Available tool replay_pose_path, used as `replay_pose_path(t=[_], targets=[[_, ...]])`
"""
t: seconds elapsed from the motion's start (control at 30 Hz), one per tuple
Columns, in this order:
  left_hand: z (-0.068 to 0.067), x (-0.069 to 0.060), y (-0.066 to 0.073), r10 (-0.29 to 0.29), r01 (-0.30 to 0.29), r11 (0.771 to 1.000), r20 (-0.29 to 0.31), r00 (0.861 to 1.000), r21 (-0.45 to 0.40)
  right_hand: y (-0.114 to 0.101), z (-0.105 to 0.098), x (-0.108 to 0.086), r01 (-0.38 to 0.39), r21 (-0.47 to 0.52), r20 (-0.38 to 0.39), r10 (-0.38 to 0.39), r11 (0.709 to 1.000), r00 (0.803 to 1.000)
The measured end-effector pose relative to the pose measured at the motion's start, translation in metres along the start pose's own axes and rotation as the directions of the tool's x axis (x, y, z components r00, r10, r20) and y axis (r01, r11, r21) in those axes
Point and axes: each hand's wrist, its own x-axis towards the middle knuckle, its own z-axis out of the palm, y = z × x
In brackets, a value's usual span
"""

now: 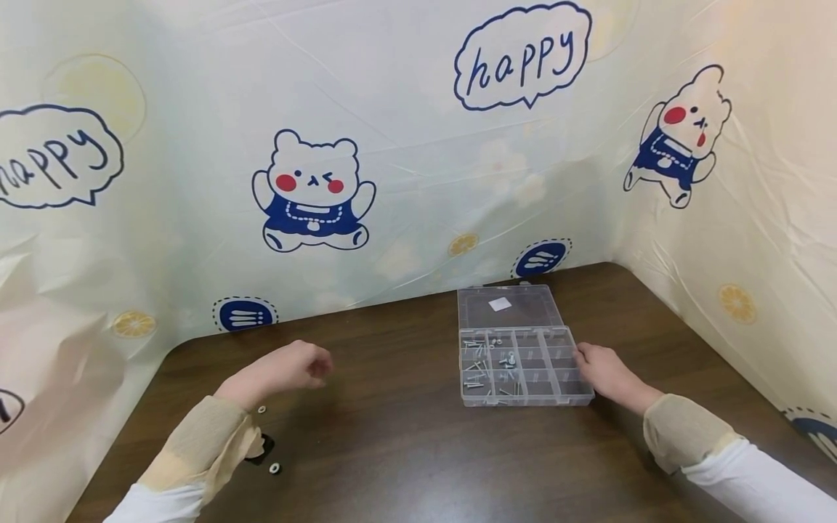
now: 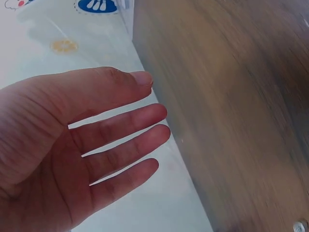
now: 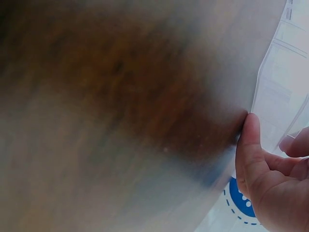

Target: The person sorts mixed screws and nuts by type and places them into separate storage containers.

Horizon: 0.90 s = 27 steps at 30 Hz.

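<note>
A clear plastic compartment box (image 1: pixel 569 399) lies on the table with its lid (image 1: pixel 530 314) tipped back. Screws (image 1: pixel 474 383) and other small metal parts fill some of its left and middle compartments. At the box's right side, my right hand (image 1: pixel 604 372) grips the edge; in the right wrist view the thumb lies along the outer wall, with a fingertip near the rim. My left hand (image 1: pixel 290 368) hovers over the left part of the table, holding nothing. Its fingers (image 2: pixel 130 140) are spread and loosely bent in the left wrist view.
Two small pale rings, one ring (image 1: pixel 262 410) beside the left wrist and another ring (image 1: pixel 275 468) nearer the front, lie on the brown table (image 1: pixel 405 450). A black piece (image 1: pixel 260 449) is partly hidden by the left sleeve. Printed sheeting (image 1: pixel 405 109) hangs around the table.
</note>
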Motion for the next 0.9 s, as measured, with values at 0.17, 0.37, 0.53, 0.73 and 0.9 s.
replay_pose_path(t=[0.17,0.37,0.53,0.73,0.9], targets=[[-0.001,-0.015,-0.015,-0.044,0.043,0.998,-0.016,0.999,-0.054,0.0,0.0,0.0,-0.001,-0.001,0.002,0.001,1.0,1.0],[0.001,-0.028,-0.037,-0.169,0.163,0.976,-0.026,0.985,-0.142,0.001,0.0,0.001,-0.004,0.001,0.016,0.004,1.0,1.0],[0.008,-0.036,-0.056,-0.293,0.288,0.933,0.009,0.956,-0.214,0.001,0.0,0.001,-0.015,0.005,0.029,0.014,1.0,0.999],[0.014,-0.045,-0.075,-0.418,0.428,0.832,0.109,0.902,-0.353,0.0,-0.001,0.0,-0.029,0.012,0.04,0.029,0.999,0.999],[0.021,-0.052,-0.084,-0.499,0.536,0.71,0.211,0.84,-0.457,-0.001,-0.001,0.001,-0.03,0.01,0.04,0.029,1.0,0.999]])
